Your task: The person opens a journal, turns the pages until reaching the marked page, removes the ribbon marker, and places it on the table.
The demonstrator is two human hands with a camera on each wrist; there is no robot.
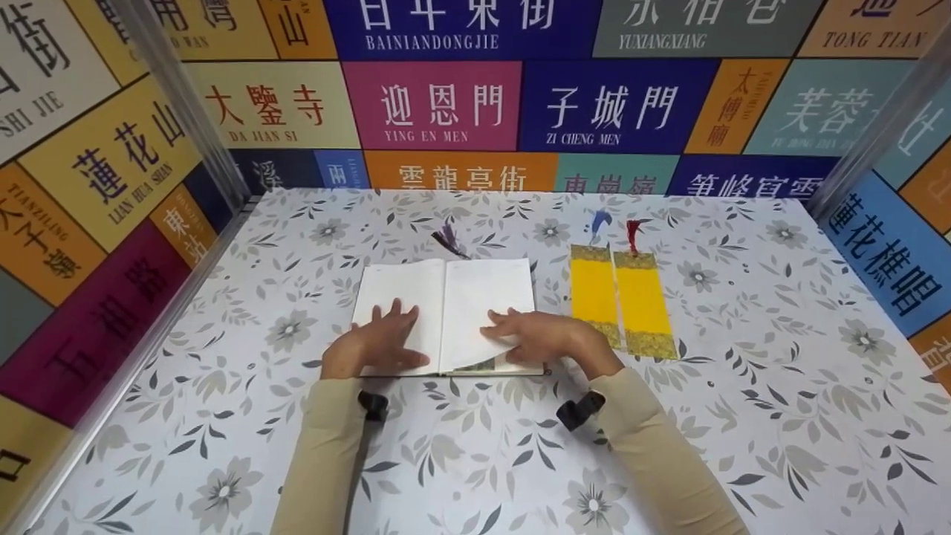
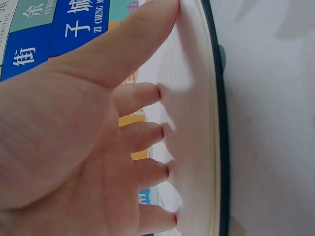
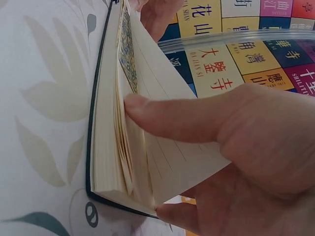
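Observation:
An open notebook with blank-looking pages lies on the table, its spine line between my hands. My left hand rests spread on the left page; its fingertips press the paper in the left wrist view. My right hand reaches over the right page, fingers extended on the sheet. In the right wrist view a lined page stands raised between thumb and fingers, the thumb touching the page edges below it. Under this sheet shows the patterned end of a bookmark. A dark purple tassel sticks out above the notebook.
Two yellow bookmarks with patterned gold ends lie side by side right of the notebook, one with a blue tassel, the other with a red tassel. Colourful panels with writing stand behind the flower-patterned tabletop.

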